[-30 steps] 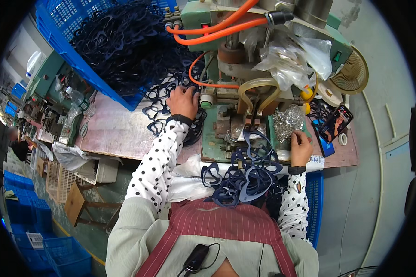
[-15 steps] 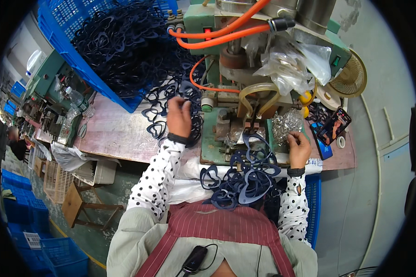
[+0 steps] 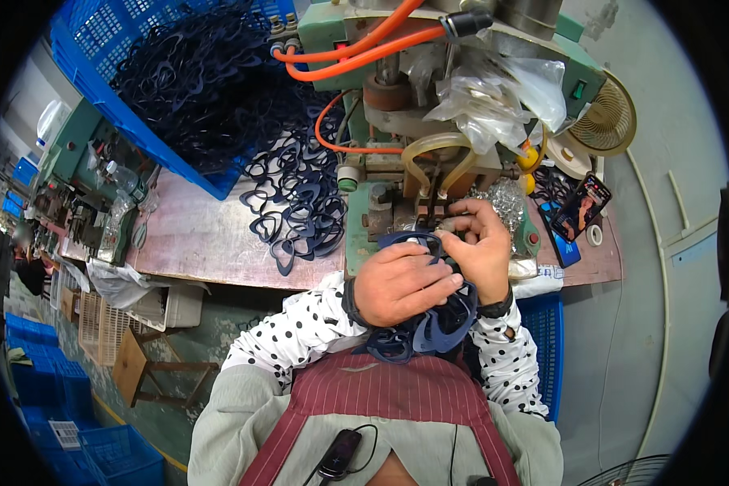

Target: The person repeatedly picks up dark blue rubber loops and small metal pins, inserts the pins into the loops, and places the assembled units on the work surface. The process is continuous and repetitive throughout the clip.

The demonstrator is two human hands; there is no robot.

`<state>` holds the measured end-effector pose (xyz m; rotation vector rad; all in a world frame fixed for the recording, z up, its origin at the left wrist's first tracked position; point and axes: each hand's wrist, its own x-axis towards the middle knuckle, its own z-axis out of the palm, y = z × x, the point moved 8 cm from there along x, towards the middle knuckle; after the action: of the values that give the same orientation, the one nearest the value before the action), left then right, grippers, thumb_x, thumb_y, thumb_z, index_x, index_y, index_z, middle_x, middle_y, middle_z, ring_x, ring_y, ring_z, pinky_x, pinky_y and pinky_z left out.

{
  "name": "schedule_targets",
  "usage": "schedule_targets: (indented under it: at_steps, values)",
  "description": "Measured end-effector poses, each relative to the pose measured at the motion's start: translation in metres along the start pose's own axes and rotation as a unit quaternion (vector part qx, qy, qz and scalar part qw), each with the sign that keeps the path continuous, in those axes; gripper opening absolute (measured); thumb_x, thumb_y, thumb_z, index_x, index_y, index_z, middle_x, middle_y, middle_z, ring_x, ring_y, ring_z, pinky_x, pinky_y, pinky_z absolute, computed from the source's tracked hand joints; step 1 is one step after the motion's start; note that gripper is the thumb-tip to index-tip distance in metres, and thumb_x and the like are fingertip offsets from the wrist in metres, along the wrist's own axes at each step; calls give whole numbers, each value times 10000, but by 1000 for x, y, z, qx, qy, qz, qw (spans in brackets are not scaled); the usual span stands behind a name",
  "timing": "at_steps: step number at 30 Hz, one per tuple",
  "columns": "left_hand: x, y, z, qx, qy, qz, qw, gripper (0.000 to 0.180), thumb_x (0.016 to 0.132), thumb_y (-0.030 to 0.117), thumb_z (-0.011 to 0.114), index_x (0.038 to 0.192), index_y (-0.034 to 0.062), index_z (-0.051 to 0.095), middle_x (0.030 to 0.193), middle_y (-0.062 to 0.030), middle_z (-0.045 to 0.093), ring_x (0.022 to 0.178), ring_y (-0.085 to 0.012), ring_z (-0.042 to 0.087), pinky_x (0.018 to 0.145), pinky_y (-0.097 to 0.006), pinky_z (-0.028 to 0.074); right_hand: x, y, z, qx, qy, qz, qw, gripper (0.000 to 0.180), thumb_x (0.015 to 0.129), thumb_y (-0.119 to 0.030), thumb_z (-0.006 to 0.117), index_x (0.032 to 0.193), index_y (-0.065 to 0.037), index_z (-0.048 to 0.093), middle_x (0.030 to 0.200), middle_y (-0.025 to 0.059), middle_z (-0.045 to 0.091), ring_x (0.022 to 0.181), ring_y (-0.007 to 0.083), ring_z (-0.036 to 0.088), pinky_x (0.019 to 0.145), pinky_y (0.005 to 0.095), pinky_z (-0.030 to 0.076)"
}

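Observation:
Both my hands meet in front of the green press machine (image 3: 363,243). My left hand (image 3: 405,283) lies across a dark blue heart-shaped loop (image 3: 397,236), fingers closed on it, its far edge just below the press's jaws (image 3: 431,212). On the right, my right hand (image 3: 479,247) has thumb and fingers curled in a pinch beside the jaws; whatever it holds is too small or hidden to make out. More dark blue loops (image 3: 445,328) hang in a bunch below my hands, partly covered by them. A heap of small shiny metal parts (image 3: 506,202) sits right of the jaws.
Loose loops (image 3: 300,215) spread over the table left of the press, beside a blue crate (image 3: 194,174) heaped with them. Orange hoses (image 3: 356,57) and a plastic bag (image 3: 502,97) hang off the machine. A phone (image 3: 583,206) and tape roll (image 3: 594,236) lie right.
My left hand has come from the loops on the table to the front of the press, onto a loop. My right hand has moved left from the metal parts to the jaws.

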<state>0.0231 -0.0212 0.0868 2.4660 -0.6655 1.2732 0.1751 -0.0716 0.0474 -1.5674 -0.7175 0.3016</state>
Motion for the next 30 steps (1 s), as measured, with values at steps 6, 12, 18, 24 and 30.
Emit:
schedule_targets:
  at_steps: [6,12,18,24,30]
  values:
    - [-1,9,0,-38,-11,62,997,358,821,183,709,1132,16,654,994,-110,691,766,-223,640,793,-374,517,10,0,9,65,15,-9,998,419,715,-14,761,1073,-4,544,789,52,666,619,26,510,520,195,379]
    - [4,16,-3,-64,-15,100,993,271,851,139,654,1102,36,663,1007,-81,694,844,-212,665,822,-372,504,10,5,14,118,18,4,993,514,719,0,758,1145,14,472,832,51,663,675,50,525,580,201,433]
    - [-1,-6,24,-166,-64,83,981,374,805,46,572,1170,5,639,1125,-124,658,1005,-281,630,945,-464,479,21,31,-44,-97,104,-74,987,479,732,-75,766,1174,-33,587,991,69,688,881,127,616,779,274,494]
    - [-4,-8,28,-157,-50,83,983,409,771,46,592,1174,1,644,1119,-116,660,932,-259,623,896,-440,487,12,135,-141,-142,134,15,981,280,833,-106,717,1084,-11,640,894,125,703,784,178,681,711,302,523]
    - [-3,-7,25,-147,-35,82,985,470,724,40,625,1191,-10,620,1078,-95,642,864,-237,591,862,-415,481,-8,101,-98,-555,69,-43,828,316,772,-258,751,944,-20,635,911,180,640,866,388,624,746,462,498]
